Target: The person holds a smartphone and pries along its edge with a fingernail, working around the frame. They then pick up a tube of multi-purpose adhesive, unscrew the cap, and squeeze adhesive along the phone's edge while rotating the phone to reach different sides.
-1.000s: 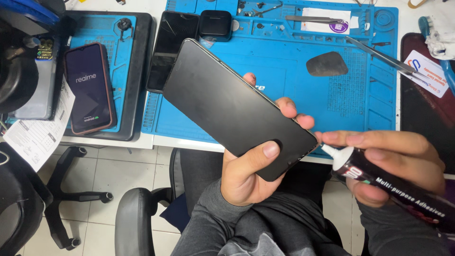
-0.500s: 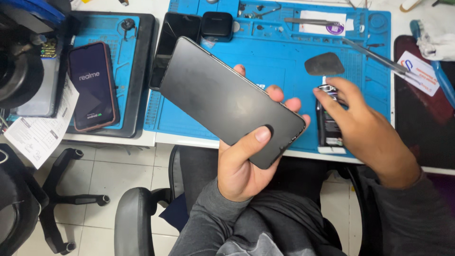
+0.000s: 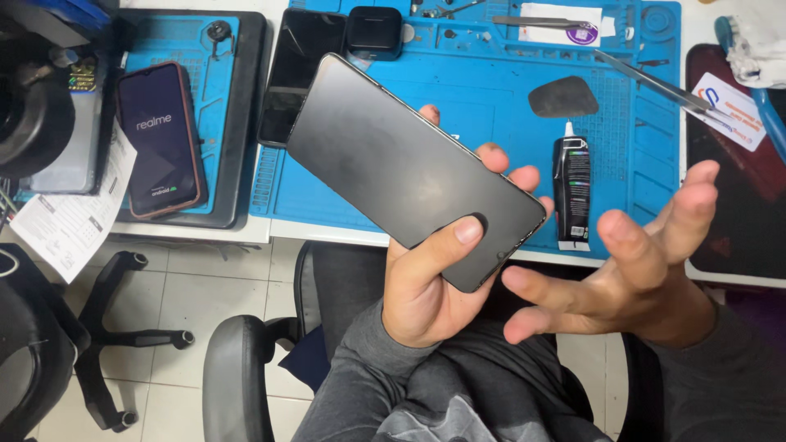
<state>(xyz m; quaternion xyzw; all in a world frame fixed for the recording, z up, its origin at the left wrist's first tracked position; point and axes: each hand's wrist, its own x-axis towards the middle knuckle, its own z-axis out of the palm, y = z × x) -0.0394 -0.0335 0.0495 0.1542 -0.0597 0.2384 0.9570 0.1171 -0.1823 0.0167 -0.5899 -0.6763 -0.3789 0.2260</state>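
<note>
Left hand [image 3: 426, 290] holds the dark phone [image 3: 413, 168] from below: thumb pressed on the glass near the bottom edge, fingertips wrapped over the far long edge. Looks like an edge grip that keeps most of the screen face untouched. Phone is tilted, its top corner pointing up and away from the grip, held over the lap and the table edge.

Right hand [image 3: 630, 270] is just right of the grip, empty, fingers spread wide, palm turned in toward the phone's bottom corner, not touching it.

Just beyond the grip, right of the fingertips: black adhesive tube [image 3: 571, 192] lying on the blue work mat [image 3: 458, 90], nozzle pointing away. Further out: dark oval pad [image 3: 562, 96], tweezers [image 3: 663, 86]. Far left of the grip: second phone [image 3: 158, 139] with a lit screen, on another mat.
</note>
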